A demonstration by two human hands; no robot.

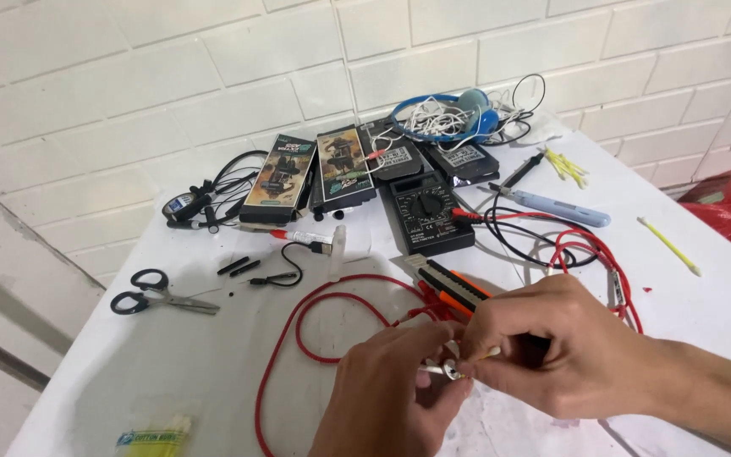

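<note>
Head view: a small white plug end (438,369) is being pinched between the fingers of the left hand (395,398), low at the table's (171,372) near edge. A thin pale stick (490,353) is being gripped by the closed right hand (552,347) and pressed against that plug. A red cable (298,326) is being looped just beside both hands. An orange-handled tool (453,288) is lying behind the right hand, with black scissors (158,292) well apart at the left.

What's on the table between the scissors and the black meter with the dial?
In the head view, between the scissors and the multimeter lie small black tube pieces, a short black cable and a red-tipped probe.
</note>
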